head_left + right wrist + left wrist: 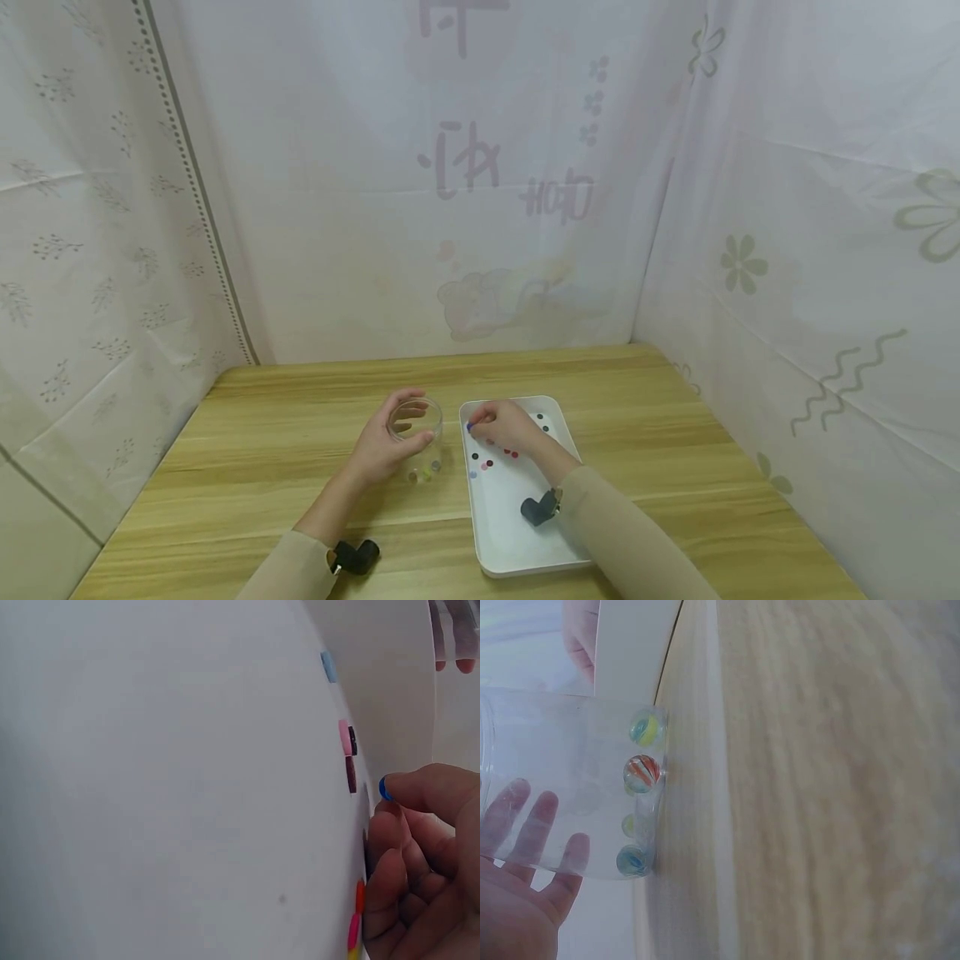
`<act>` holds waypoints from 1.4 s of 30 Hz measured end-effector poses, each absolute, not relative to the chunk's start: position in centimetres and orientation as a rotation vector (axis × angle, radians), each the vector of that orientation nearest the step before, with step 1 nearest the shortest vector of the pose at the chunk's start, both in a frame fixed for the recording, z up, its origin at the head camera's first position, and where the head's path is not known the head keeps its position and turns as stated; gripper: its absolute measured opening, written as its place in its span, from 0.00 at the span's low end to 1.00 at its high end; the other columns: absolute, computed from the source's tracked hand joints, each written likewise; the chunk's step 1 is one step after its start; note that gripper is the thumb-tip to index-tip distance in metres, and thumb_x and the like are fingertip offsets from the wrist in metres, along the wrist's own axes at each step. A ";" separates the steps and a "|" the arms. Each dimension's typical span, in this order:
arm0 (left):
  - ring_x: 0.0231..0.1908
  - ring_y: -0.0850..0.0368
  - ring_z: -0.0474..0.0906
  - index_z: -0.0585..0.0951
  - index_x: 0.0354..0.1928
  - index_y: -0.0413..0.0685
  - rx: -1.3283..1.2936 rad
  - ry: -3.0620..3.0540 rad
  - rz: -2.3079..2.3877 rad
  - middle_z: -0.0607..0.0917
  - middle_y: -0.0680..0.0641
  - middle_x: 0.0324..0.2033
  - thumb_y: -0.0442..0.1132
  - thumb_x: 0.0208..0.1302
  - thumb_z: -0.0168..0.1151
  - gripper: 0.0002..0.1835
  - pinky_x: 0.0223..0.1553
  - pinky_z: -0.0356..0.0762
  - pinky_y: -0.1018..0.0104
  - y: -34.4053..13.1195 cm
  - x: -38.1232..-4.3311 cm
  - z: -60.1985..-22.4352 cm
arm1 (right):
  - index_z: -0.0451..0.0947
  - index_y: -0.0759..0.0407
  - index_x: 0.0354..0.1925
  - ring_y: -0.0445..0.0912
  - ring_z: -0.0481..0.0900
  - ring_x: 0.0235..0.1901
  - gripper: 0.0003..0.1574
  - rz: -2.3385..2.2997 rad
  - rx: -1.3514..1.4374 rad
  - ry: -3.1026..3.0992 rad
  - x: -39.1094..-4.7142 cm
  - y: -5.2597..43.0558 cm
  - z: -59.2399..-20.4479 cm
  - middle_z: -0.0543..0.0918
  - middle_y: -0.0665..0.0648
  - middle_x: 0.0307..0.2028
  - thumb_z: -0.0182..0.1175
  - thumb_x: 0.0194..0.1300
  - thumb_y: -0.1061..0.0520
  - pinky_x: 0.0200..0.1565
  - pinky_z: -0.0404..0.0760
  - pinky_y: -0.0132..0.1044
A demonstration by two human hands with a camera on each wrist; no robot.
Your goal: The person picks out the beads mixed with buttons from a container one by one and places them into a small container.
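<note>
My left hand grips a clear jar that stands upright on the table. Several glass marbles with coloured swirls lie at the jar's bottom. To the right is a white tray, and my right hand is over its left side. Between thumb and forefinger it pinches a small blue disc, perhaps a button; the fingers cover most of it. Several flat coloured discs lie on the tray, among them a light blue disc and a pink disc.
The wooden table runs back to a hanging white curtain. Dark discs lie near the tray's far right corner. Each wrist carries a black camera, the right camera above the tray.
</note>
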State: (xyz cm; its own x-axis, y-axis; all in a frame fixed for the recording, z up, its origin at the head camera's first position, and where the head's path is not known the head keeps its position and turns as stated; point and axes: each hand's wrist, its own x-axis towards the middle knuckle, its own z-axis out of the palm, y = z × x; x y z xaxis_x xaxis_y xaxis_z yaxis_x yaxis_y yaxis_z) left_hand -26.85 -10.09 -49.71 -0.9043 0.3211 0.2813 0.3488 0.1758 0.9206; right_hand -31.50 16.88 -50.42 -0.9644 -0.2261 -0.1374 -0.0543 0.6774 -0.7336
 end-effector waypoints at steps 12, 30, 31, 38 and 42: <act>0.70 0.28 0.75 0.72 0.75 0.53 -0.678 -2.385 -1.893 0.81 0.32 0.68 0.38 0.69 0.74 0.35 0.72 0.72 0.28 -10.1 -26.9 -49.8 | 0.87 0.51 0.51 0.45 0.85 0.34 0.11 -1.302 -0.319 2.652 -31.9 17.7 -49.1 0.88 0.52 0.38 0.69 0.75 0.50 0.32 0.83 0.36; 0.69 0.34 0.78 0.72 0.75 0.54 -0.675 -2.387 -1.884 0.80 0.30 0.68 0.39 0.69 0.74 0.35 0.71 0.73 0.28 -10.2 -27.0 -50.0 | 0.85 0.57 0.56 0.44 0.86 0.32 0.15 -1.692 -0.278 2.498 -31.7 17.8 -47.3 0.91 0.56 0.47 0.70 0.75 0.55 0.31 0.80 0.31; 0.69 0.34 0.78 0.72 0.75 0.55 -0.674 -2.387 -1.883 0.81 0.30 0.68 0.39 0.69 0.74 0.35 0.71 0.73 0.28 -10.2 -27.0 -50.0 | 0.85 0.57 0.56 0.44 0.86 0.32 0.15 -1.704 -0.282 2.490 -31.7 17.8 -47.2 0.91 0.56 0.47 0.71 0.75 0.55 0.31 0.80 0.31; 0.69 0.33 0.78 0.72 0.75 0.53 -0.678 -2.387 -1.871 0.81 0.29 0.67 0.39 0.69 0.74 0.35 0.70 0.74 0.29 -10.2 -26.9 -49.9 | 0.85 0.57 0.54 0.43 0.83 0.31 0.13 -1.774 -0.321 2.454 -31.6 17.6 -46.6 0.91 0.58 0.47 0.71 0.74 0.56 0.30 0.78 0.29; 0.69 0.34 0.78 0.73 0.75 0.53 -0.668 -2.399 -1.868 0.81 0.30 0.67 0.40 0.69 0.74 0.35 0.71 0.74 0.29 -10.2 -26.8 -49.8 | 0.85 0.57 0.54 0.43 0.82 0.30 0.14 -1.808 -0.341 2.431 -31.4 17.4 -46.2 0.91 0.63 0.49 0.71 0.74 0.56 0.29 0.77 0.29</act>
